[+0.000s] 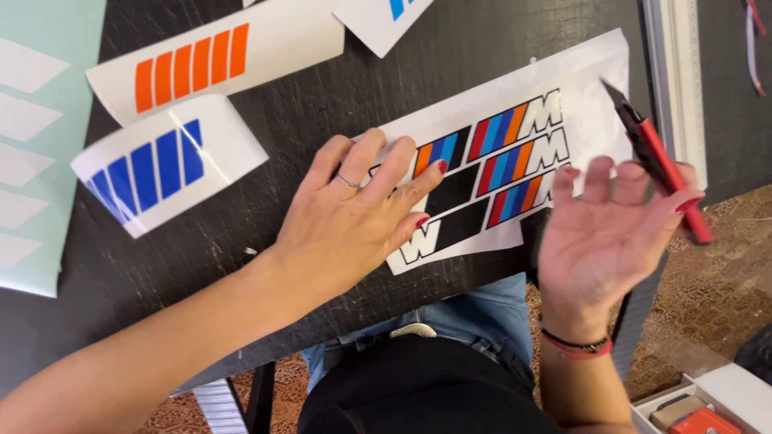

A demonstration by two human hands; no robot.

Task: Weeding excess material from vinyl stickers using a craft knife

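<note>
Grip: right hand (605, 233), centre right of the frame, palm up with fingers spread; a red-and-black craft knife (659, 161) is pinched between the thumb and the edge of the hand, blade tip pointing to the upper left. Left hand (354, 213), at centre, lies flat with fingers spread, pressing down the left part of the decal sheet (587, 88).

Tabletop (322, 96): black, fills most of the frame; its near edge runs diagonally from lower left to centre right, just under both wrists. Bare surface lies between the left forearm and the blue-striped sheet, and above the decal sheet.

Pale green sheet (48, 145) at the left border. Orange-striped sheet (217, 56), upper left. Blue-striped sheet (161, 165), curled, middle left, well apart from the left hand.

Decal sheet: white backing, tilted, right of centre, lower corner at the tabletop's edge. It carries rows of slanted stripe decals in red, blue, light blue and orange with white lettering, plus black bars.
</note>
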